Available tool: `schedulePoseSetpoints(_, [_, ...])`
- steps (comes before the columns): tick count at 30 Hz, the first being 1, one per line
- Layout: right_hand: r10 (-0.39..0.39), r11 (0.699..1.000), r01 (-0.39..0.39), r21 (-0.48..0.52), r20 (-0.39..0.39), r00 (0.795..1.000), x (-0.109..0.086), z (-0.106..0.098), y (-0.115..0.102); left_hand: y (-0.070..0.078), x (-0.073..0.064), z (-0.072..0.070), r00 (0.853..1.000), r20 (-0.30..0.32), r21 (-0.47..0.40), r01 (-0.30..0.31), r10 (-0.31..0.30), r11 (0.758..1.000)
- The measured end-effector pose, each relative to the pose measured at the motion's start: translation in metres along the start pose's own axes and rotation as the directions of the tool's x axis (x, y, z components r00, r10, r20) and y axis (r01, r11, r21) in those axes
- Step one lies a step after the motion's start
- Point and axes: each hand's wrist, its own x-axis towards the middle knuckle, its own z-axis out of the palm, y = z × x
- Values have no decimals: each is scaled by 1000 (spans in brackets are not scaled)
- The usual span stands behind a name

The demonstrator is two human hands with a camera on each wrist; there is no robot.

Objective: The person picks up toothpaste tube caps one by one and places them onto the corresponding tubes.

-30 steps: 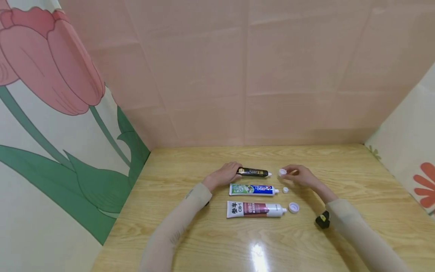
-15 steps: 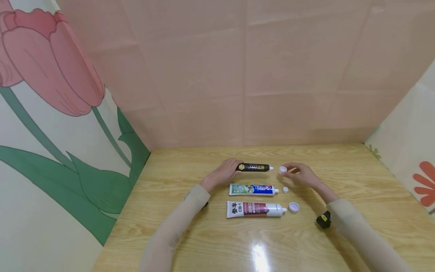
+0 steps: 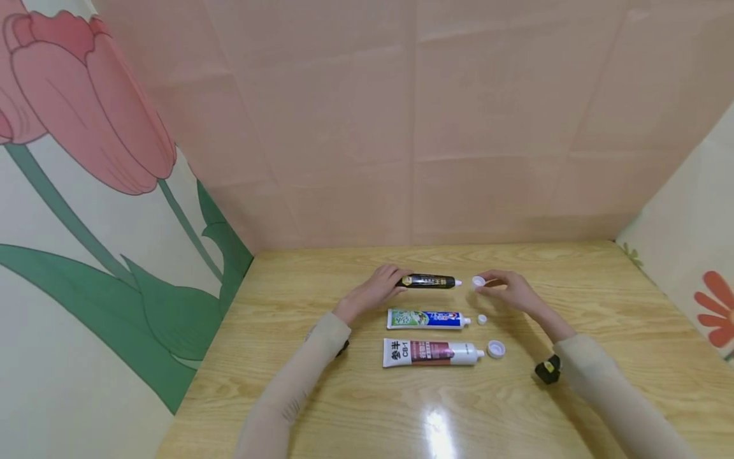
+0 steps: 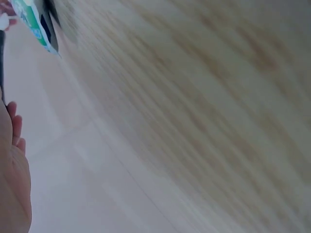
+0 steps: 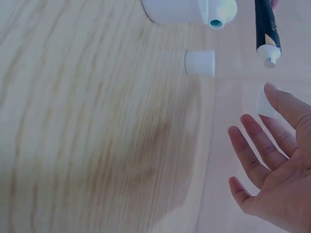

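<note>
My left hand (image 3: 375, 290) grips the tail end of a black toothpaste tube (image 3: 429, 281), whose uncapped white nozzle points right. In the right wrist view this black tube (image 5: 266, 29) hangs above the tabletop. A white cap (image 3: 478, 281) is pinched between thumb and finger of my right hand (image 3: 513, 292), a short gap away from the nozzle. The right wrist view shows the cap (image 5: 265, 103) at the thumb tip, with the other fingers spread. At the left wrist view's edge my left hand (image 4: 14, 179) is only partly visible.
Nearer me lie a blue-green toothpaste tube (image 3: 427, 319) with a small white cap (image 3: 482, 319) beside its nozzle, and a white-maroon toothpaste tube (image 3: 431, 353) with a larger white cap (image 3: 496, 349). A pink backdrop (image 3: 344, 127) rises behind the wooden table (image 3: 321, 408).
The black tube has come up off the table and shifted slightly away from me in my left hand. My right hand has risen a little with the cap.
</note>
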Motion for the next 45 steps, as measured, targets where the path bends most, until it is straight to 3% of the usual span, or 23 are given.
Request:
schedulePoseSetpoints(7, [-21, 1000, 21, -10, -23, 1000, -1, -1, -4, 3, -3, -7, 997, -58, -24, -44, 43, 999])
schedulePoseSetpoints(21, [-72, 997, 72, 7, -18, 997, -5, -5, -17, 7, -6, -13, 988, -146, -57, -60, 51, 997])
schedulePoseSetpoints(36, [-142, 989, 143, 26, -28, 989, -10, -6, -31, 11, -8, -15, 961, -254, -41, -126, 112, 991])
schedulePoseSetpoints(40, [-177, 984, 177, -11, -40, 983, -12, -6, -42, 12, -8, -15, 959, -260, -42, -125, 110, 991])
schedulePoseSetpoints(45, [-221, 975, 220, -19, -42, 974, -20, -10, -71, 12, -8, -16, 958, -264, -37, -128, 114, 991])
